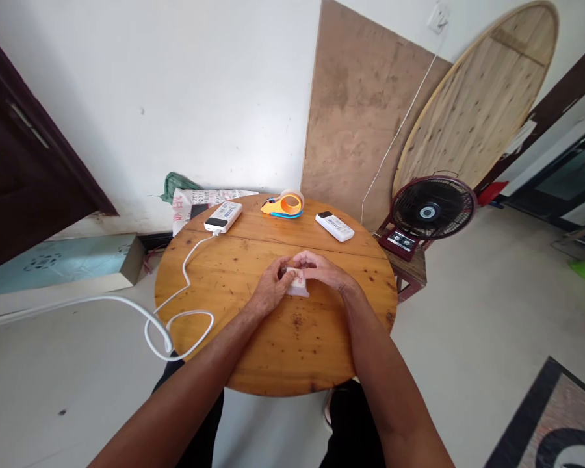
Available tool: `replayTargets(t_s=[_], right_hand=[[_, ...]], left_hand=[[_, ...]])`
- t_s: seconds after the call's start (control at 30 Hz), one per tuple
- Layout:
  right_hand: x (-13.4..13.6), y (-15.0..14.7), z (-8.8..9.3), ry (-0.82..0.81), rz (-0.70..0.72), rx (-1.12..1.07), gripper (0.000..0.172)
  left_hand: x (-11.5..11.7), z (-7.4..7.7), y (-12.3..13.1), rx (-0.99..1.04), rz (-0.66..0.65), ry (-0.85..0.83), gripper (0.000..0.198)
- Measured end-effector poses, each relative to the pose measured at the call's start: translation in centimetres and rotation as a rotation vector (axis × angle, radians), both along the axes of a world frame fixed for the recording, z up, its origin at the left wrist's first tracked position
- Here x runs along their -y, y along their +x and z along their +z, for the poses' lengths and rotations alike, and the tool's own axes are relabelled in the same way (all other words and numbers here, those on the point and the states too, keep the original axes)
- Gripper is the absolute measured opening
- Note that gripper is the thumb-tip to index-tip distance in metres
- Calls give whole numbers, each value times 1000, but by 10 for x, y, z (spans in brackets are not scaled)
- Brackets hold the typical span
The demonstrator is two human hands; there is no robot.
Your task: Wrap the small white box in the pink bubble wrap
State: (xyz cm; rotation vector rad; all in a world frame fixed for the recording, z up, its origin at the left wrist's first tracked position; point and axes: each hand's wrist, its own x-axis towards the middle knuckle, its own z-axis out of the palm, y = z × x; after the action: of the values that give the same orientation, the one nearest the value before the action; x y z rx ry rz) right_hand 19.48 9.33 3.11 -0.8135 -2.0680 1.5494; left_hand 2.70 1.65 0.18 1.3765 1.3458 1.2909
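A small white packet with reddish print [298, 286] is between my two hands near the middle of the round wooden table [268, 351]. Its near end looks like thin, loose wrapping. My left hand [273, 284] grips the left side, with the thumb pressed on top. On the other side, the curled fingers of my right hand [320, 268] reach over the packet's far end and its right edge. Both hands partly cover the packet, so what is inside cannot be made out.
Toward the back of the table stand a white power bank [224, 216] with a white cable [188, 260], an orange tape dispenser [285, 205] and a second white power bank [335, 226]. The cable loops over the left edge. A fan [431, 211] rests on a stool at right.
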Motion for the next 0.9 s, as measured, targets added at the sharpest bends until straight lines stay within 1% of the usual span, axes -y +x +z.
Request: replayTargets(t_s=[0.1, 0.27, 0.4, 0.5, 0.6, 0.77, 0.9], right_hand=[[1, 2, 3, -35, 10, -35, 38], [4, 1, 7, -44, -31, -36, 34], [3, -1, 5, -24, -65, -3, 33], [2, 0, 3, -21, -48, 2, 32], [1, 2, 2, -22, -38, -14, 32], [2, 1, 1, -42, -60, -47, 36], [2, -3, 0, -80, -64, -46, 40]], left_hand=[[1, 3, 0, -16, 11, -13, 47], [1, 1, 0, 6, 13, -4, 47], [2, 3, 0, -17, -2, 10, 46], [2, 5, 0, -21, -17, 11, 45], [2, 4, 0, -17, -7, 1, 46], [0, 0, 0, -7, 1, 25, 48], [0, 1, 1, 19, -1, 10, 50]])
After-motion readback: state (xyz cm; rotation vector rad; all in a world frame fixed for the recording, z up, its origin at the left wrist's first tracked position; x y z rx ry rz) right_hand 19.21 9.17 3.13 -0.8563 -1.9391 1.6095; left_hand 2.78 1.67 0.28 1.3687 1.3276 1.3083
